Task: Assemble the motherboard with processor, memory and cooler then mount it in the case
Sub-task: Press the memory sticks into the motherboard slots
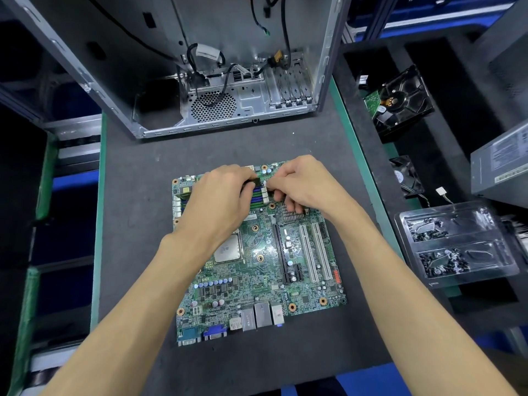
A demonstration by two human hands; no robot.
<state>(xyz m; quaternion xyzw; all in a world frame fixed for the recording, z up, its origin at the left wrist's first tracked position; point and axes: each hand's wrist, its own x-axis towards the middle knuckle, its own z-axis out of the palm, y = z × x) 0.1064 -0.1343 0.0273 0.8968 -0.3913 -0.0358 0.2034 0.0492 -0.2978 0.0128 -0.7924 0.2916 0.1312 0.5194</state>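
A green motherboard (257, 284) lies flat on the dark mat, its rear ports toward me. The processor (228, 249) sits in its socket, partly under my left wrist. My left hand (218, 197) grips a dark memory stick (254, 182) over the blue memory slots (257, 195) at the board's far edge. My right hand (303, 182) curls its fingers beside the slots' white end clips; what its fingertips touch is hidden. The open metal case (228, 81) stands behind the board with loose cables hanging inside.
A hard drive (400, 101) and a small black fan (405, 175) lie in black foam at the right. A clear plastic tray (457, 241) of screws sits nearer me, and a grey power supply (503, 167) stands at the far right edge.
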